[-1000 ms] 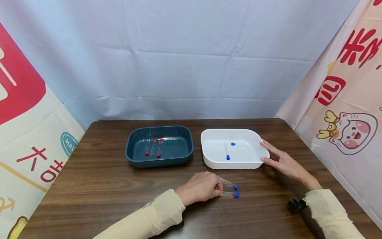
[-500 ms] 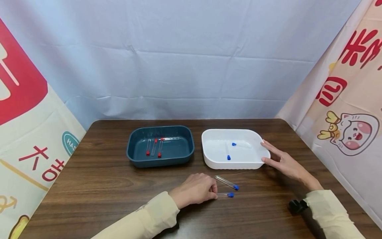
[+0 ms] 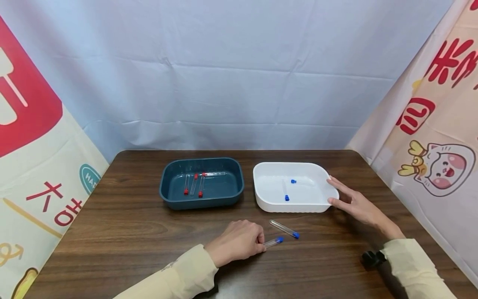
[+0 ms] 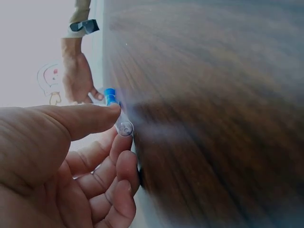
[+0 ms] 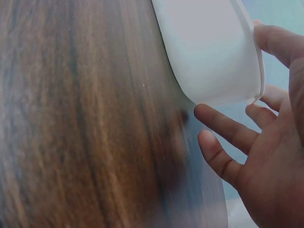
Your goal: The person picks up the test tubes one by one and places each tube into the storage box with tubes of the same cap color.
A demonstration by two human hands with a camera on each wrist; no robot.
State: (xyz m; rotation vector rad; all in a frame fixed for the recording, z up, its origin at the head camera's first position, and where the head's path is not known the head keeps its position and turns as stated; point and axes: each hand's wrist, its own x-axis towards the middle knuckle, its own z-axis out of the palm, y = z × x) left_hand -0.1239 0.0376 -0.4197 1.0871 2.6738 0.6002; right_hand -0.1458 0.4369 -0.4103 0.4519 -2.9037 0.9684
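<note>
Between thumb and index finger, my left hand (image 3: 239,241) pinches a clear test tube (image 3: 274,242) with a blue cap, low over the table. The left wrist view shows the tube (image 4: 125,127) almost end-on, its cap pointing away. A second blue-capped test tube (image 3: 284,229) lies just beyond, on the wood. My right hand (image 3: 356,205) touches the right end of a white tray (image 3: 293,207), fingers spread and loosely bent; the right wrist view shows fingertips at the tray's rim (image 5: 259,61). Inside that tray lie two blue-capped tubes, one with a bright blue cap (image 3: 286,198).
Left of the white tray stands a dark teal tray (image 3: 201,202) holding several red-capped test tubes (image 3: 201,185). Both trays sit toward the back of the brown wooden table (image 3: 123,232). A pale curtain (image 3: 224,83) hangs behind, with printed cloths on both sides.
My left hand has drawn slightly left and toward me with the pinched tube, away from the other tube, and the tube's cap now tilts away. The right hand stays at the white tray.
</note>
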